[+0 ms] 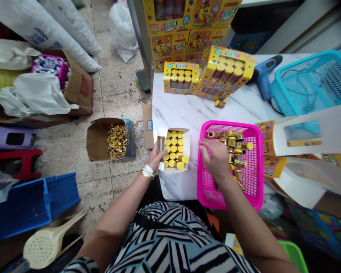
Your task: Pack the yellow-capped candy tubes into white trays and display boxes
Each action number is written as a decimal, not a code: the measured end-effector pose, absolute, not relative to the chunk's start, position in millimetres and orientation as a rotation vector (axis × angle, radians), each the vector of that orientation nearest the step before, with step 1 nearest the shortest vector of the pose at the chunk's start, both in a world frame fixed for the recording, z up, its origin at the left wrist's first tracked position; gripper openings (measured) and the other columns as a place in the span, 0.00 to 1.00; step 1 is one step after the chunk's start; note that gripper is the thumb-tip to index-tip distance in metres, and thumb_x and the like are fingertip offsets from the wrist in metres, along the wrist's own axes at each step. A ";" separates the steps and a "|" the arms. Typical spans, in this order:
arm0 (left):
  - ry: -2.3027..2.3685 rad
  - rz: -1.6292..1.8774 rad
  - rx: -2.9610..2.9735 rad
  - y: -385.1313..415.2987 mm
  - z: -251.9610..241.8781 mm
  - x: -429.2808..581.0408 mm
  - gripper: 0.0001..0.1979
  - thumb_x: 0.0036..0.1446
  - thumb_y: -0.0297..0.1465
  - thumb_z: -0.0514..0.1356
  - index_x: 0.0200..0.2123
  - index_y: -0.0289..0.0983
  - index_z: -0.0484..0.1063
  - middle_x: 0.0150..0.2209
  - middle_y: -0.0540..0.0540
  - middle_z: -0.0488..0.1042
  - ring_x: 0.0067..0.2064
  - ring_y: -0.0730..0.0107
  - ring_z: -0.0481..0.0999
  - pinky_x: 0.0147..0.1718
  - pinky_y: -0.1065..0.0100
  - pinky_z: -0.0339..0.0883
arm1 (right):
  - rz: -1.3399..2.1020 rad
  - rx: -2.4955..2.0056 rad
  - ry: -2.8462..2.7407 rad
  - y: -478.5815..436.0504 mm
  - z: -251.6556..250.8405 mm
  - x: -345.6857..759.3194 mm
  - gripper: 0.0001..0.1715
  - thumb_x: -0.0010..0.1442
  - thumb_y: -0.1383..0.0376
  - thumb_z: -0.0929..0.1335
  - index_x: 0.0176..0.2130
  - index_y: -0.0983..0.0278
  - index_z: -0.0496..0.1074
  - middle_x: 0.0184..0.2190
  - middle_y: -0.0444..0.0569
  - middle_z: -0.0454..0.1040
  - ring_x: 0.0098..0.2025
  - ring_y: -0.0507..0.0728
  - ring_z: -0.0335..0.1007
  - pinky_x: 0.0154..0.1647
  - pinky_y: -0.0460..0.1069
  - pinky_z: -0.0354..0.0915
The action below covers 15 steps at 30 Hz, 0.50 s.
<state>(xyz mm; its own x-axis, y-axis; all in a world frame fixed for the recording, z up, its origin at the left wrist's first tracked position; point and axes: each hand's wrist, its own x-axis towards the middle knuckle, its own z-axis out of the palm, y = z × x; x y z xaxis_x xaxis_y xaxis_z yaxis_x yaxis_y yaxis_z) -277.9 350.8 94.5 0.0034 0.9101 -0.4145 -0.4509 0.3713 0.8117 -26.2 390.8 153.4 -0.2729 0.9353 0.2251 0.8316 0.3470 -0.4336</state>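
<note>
An open display box [189, 133] stands at the table's left edge, filled with rows of small yellow-lidded tubs [174, 148]. A couple of tubs at its near right corner sit higher and askew. My left hand [155, 158] grips the box's left side, thumb over the rim and fingers out of sight behind it. Over the left part of a pink basket [201, 185] is my right hand [216, 157], its fingers curled; whatever lies in them is hidden. Loose yellow-lidded tubs [238, 163] lie jumbled in the basket beside that hand.
Packed yellow boxes [181, 77] stand at the back, with a loose tub [220, 103] before them. Behind the basket are a blue heat gun [263, 76] and a turquoise basket [281, 91]. Unfilled cartons [298, 132] lie right. A floor carton [96, 140] holds many small yellow pieces.
</note>
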 end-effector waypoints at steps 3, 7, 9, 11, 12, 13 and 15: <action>1.100 1.145 0.505 351.5 97.0 -277.3 0.41 0.53 0.40 0.68 0.67 0.43 0.56 0.63 0.41 0.68 0.64 0.49 0.67 0.64 0.49 0.59 | 0.095 -1.893 -2.119 423.0 140.0 -2.1 0.18 0.65 0.61 0.65 0.51 0.67 0.73 0.49 0.59 0.76 0.51 0.65 0.66 0.54 0.60 0.60; 1.108 1.126 0.505 352.1 100.5 -276.8 0.42 0.53 0.41 0.68 0.68 0.43 0.55 0.62 0.40 0.69 0.63 0.48 0.68 0.64 0.47 0.59 | 0.066 -2.024 -2.461 448.3 119.2 0.4 0.14 0.62 0.65 0.63 0.45 0.69 0.73 0.42 0.60 0.75 0.47 0.66 0.64 0.48 0.58 0.60; 1.112 1.126 0.512 352.2 101.4 -276.4 0.42 0.53 0.41 0.68 0.67 0.42 0.55 0.63 0.40 0.69 0.63 0.47 0.68 0.64 0.46 0.59 | 0.078 -1.956 -2.551 446.8 112.7 -3.3 0.12 0.61 0.67 0.63 0.42 0.69 0.73 0.40 0.60 0.75 0.46 0.66 0.64 0.48 0.58 0.60; 1.108 1.130 0.504 352.1 101.8 -276.1 0.42 0.53 0.40 0.68 0.67 0.42 0.55 0.63 0.40 0.68 0.64 0.47 0.68 0.64 0.47 0.59 | 0.153 -1.829 -2.503 438.5 108.2 -3.8 0.12 0.58 0.66 0.65 0.42 0.68 0.71 0.44 0.61 0.74 0.49 0.67 0.64 0.51 0.59 0.61; 1.104 1.129 0.495 352.1 101.9 -276.0 0.42 0.53 0.40 0.68 0.67 0.42 0.55 0.63 0.40 0.68 0.64 0.48 0.67 0.64 0.47 0.60 | 0.235 -1.756 -2.442 433.5 106.6 -2.4 0.13 0.57 0.65 0.66 0.42 0.68 0.71 0.46 0.61 0.73 0.50 0.67 0.65 0.52 0.60 0.61; 1.103 1.130 0.487 352.0 101.9 -275.9 0.42 0.53 0.40 0.68 0.67 0.42 0.55 0.63 0.40 0.68 0.64 0.48 0.67 0.64 0.47 0.60 | 0.339 -1.685 -2.371 428.6 105.7 -0.3 0.14 0.56 0.65 0.66 0.43 0.67 0.70 0.47 0.60 0.73 0.50 0.66 0.66 0.52 0.59 0.63; 1.105 1.139 0.477 351.9 101.7 -275.9 0.42 0.52 0.40 0.68 0.67 0.42 0.56 0.63 0.40 0.69 0.64 0.48 0.67 0.64 0.47 0.59 | 0.574 -1.583 -2.208 421.4 107.5 4.3 0.14 0.56 0.64 0.66 0.44 0.65 0.69 0.43 0.55 0.74 0.46 0.63 0.70 0.49 0.57 0.67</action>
<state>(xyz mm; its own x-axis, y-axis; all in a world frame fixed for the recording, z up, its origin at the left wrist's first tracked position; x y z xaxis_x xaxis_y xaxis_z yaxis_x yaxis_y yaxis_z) -275.9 351.9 101.7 0.0041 0.8932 -0.4497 -0.4761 0.3972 0.7846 4.3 421.4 107.5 -0.3053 0.9506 0.0561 0.8031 0.2887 -0.5213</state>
